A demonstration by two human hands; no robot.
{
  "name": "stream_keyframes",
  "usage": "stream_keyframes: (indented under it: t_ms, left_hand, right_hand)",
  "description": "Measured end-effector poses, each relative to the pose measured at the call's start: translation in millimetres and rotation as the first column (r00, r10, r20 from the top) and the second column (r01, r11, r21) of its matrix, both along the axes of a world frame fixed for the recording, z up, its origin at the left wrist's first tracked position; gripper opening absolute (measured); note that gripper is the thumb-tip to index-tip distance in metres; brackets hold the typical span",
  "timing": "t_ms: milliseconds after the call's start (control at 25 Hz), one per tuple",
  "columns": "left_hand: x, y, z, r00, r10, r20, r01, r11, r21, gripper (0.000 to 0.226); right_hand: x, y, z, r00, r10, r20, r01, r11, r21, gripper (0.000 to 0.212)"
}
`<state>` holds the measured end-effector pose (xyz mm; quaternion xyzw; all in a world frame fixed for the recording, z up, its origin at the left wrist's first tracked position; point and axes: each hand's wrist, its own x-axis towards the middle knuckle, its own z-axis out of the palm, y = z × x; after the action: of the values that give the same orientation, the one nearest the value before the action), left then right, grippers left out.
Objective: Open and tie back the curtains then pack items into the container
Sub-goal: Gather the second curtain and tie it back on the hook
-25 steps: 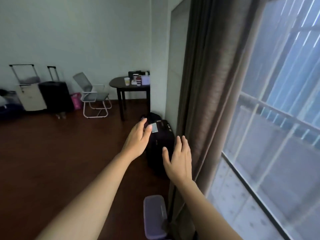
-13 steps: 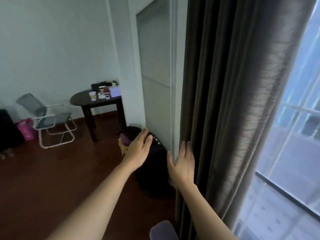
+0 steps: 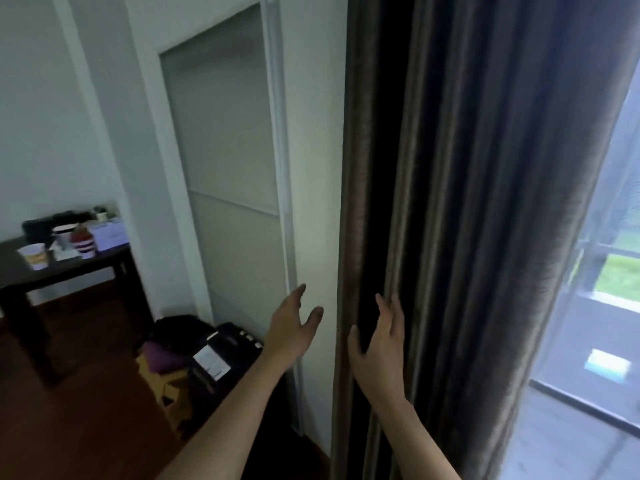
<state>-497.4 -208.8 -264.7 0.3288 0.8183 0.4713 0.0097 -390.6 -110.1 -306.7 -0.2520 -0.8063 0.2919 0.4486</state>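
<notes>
Head view: the brown curtain [image 3: 485,202] is seen bunched between the white wall [image 3: 318,168] and the window [image 3: 609,271]. The right hand [image 3: 381,351] is laid straight-fingered against its folds; the left hand [image 3: 294,327] is held spread, empty. Soft, weighty cloth is judged, best gathered round the whole bundle.

Left hand [image 3: 290,336] open before white wall, right hand [image 3: 379,355] flat against gathered brown curtain [image 3: 478,209], window [image 3: 602,271] beside
</notes>
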Motion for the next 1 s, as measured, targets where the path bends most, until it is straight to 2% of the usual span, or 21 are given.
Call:
stream_keyframes:
  t_ms: [200,320,400,480,560,680,800,880,1000]
  left_hand:
    - [-43,68,69,0.991,-0.123,-0.050,0.132,0.958,0.253,0.067]
    - [-61,99,100,0.982,-0.188,-0.031,0.190,0.942,0.276,0.070]
    - [-70,119,102,0.967,-0.254,0.011,0.244,0.938,0.246,0.057]
    - [-76,135,97,0.944,-0.329,-0.007,0.322,0.923,0.212,0.032]
    - [-79,147,91,0.899,-0.437,-0.007,0.428,0.877,0.217,0.009]
    - [-77,151,88,0.817,-0.577,0.006,0.561,0.796,0.228,0.019]
    - [-83,150,89,0.716,-0.696,0.045,0.669,0.704,0.237,0.044]
    - [-90,153,88,0.646,-0.755,0.115,0.712,0.650,0.268,0.050]
    - [-96,156,82,0.572,-0.804,0.161,0.765,0.594,0.248,0.044]
  right_hand:
    - [-50,29,40,0.974,-0.112,-0.195,0.119,0.993,0.023,0.076]
    - [-70,44,55,0.945,-0.206,-0.255,0.218,0.976,0.021,0.082]
    - [-75,49,52,0.947,-0.228,-0.224,0.226,0.973,-0.037,0.084]
    - [-76,53,40,0.956,-0.252,-0.147,0.235,0.964,-0.120,0.083]
    - [-77,60,26,0.945,-0.323,-0.051,0.315,0.941,-0.123,0.076]
    - [-76,62,9,0.911,-0.399,0.105,0.408,0.910,-0.077,0.058]
    - [-71,59,-1,0.888,-0.420,0.188,0.439,0.896,-0.068,0.037]
    - [-68,58,-6,0.876,-0.448,0.178,0.464,0.884,-0.058,0.034]
    - [-65,55,-10,0.868,-0.489,0.086,0.494,0.869,-0.041,0.037]
